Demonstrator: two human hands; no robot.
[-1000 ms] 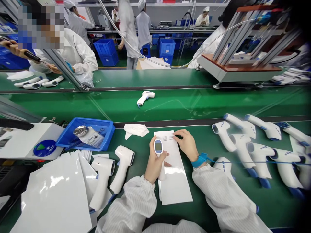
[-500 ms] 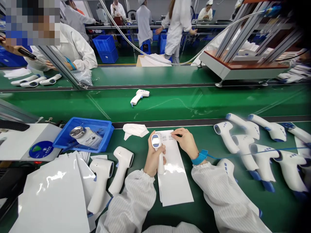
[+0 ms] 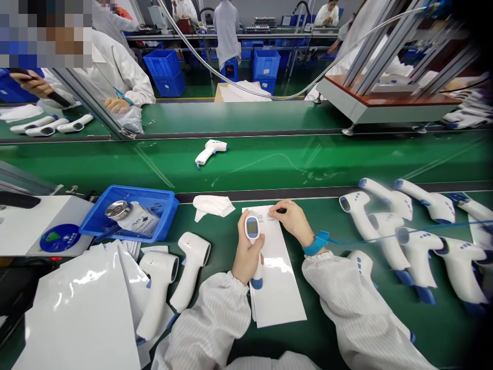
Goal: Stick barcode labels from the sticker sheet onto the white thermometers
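My left hand (image 3: pixel 246 257) is wrapped round a white forehead thermometer (image 3: pixel 252 229), its blue-framed screen facing me. My right hand (image 3: pixel 293 220), with a blue wrist strap (image 3: pixel 316 243), pinches at small printed labels near the top of a white sheet (image 3: pixel 277 288) lying on the green bench. What the fingertips hold is too small to make out. Two more white thermometers (image 3: pixel 190 267) lie just left of my left arm.
Several finished thermometers (image 3: pixel 389 226) lie at the right. A blue tray (image 3: pixel 115 226) with a metal-capped bottle (image 3: pixel 131 216) sits at the left, beside glossy white sheets (image 3: pixel 80 308). One thermometer (image 3: pixel 210 150) lies on the conveyor belt. A folded cloth (image 3: pixel 211 205) lies nearby. Other workers stand beyond.
My left hand turned the thermometer so its screen faces me again. The thermometer on the belt drifted left. My right hand stayed at the labels.
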